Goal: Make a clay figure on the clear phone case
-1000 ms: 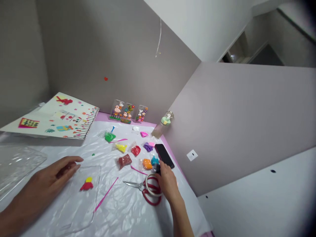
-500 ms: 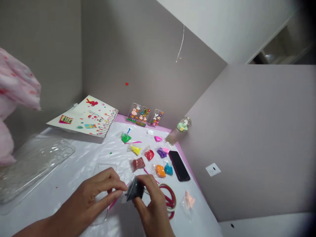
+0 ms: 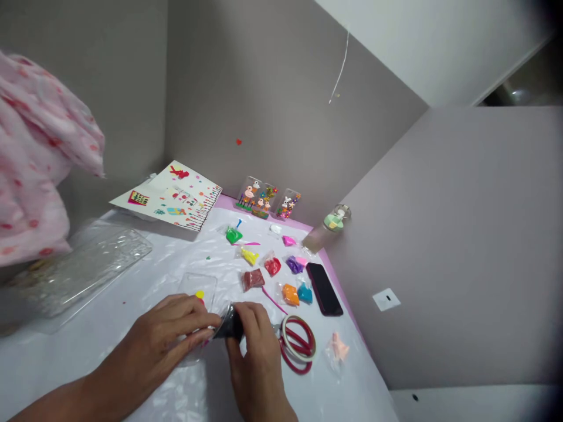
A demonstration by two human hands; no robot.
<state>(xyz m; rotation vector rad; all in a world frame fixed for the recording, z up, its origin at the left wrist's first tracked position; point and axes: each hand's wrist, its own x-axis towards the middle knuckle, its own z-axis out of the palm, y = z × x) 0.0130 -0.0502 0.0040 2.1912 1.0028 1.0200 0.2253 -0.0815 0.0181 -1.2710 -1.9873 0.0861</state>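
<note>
Between my hands is a small clear packet of black clay (image 3: 230, 326). My right hand (image 3: 258, 357) grips its dark body between thumb and fingers. My left hand (image 3: 169, 333) is closed, pinching the packet's clear plastic edge at its left side. Beneath my left hand lies a clear phone case (image 3: 206, 282), partly hidden, with a yellow round piece (image 3: 199, 295) and a bit of red showing by the knuckles. Red-handled scissors (image 3: 295, 366) rest just right of my right hand, a roll of tape (image 3: 314, 346) lying over their handles.
Several clay packets lie beyond my hands, among them brown (image 3: 253, 279), orange (image 3: 290, 294) and green (image 3: 233, 235). A phone (image 3: 324, 289) and a bottle (image 3: 321, 233) stand or lie along the right edge. Decorated cases (image 3: 288, 203) lean at the wall; a clear plastic tray (image 3: 101, 266) sits left.
The view has shifted, so the table's things appear farther right. My hands have drawn the black packet slightly left across the table, and the yellow piece on the case now shows.
</note>
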